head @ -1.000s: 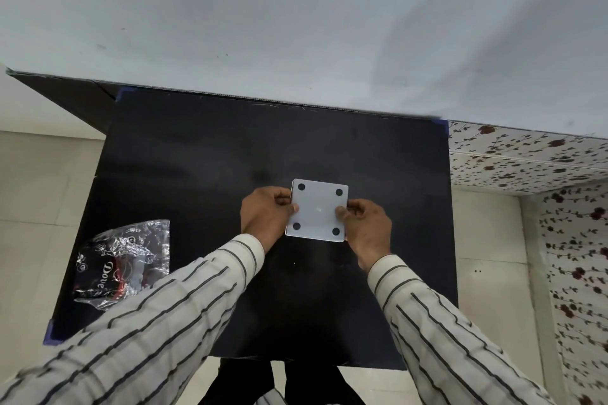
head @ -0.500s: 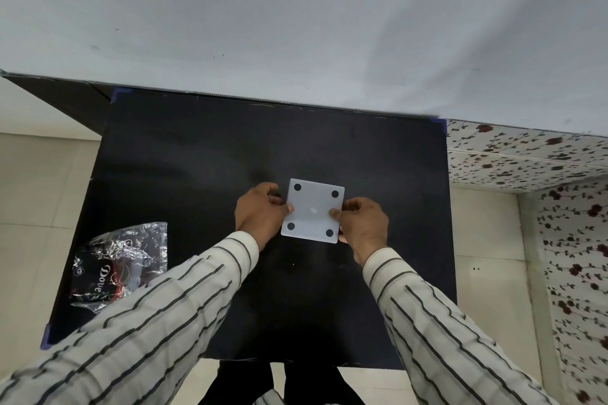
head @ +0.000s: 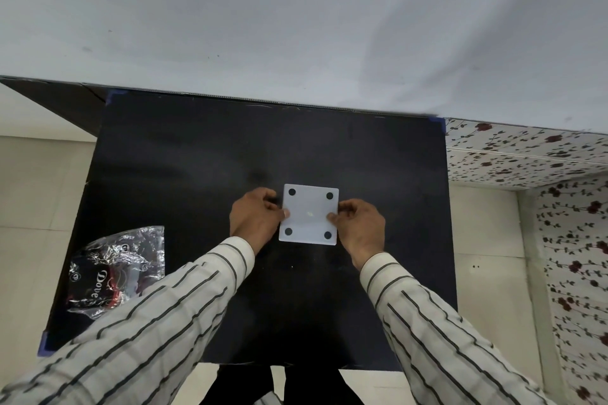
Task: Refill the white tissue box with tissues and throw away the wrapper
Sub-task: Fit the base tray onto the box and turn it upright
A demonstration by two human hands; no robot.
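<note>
A square white tissue box (head: pixel 309 215) sits upside down in the middle of the black table (head: pixel 184 154); its flat base faces me, with a small black pad at each corner. My left hand (head: pixel 255 219) grips its left side, thumb on the base. My right hand (head: pixel 360 227) grips its right side the same way. The crumpled clear wrapper (head: pixel 113 268), printed black and red with the word "Dove", lies near the table's left edge. The inside of the box and any tissues are hidden.
A white wall rises behind the table's far edge. Pale floor tiles lie to the left and right. A floral-patterned surface (head: pixel 526 154) stands beyond the table's right side. My dark trouser legs show below the near edge.
Both hands have kept hold of the box. The view has shifted slightly, and the box looks a little squarer to the table than one second ago.
</note>
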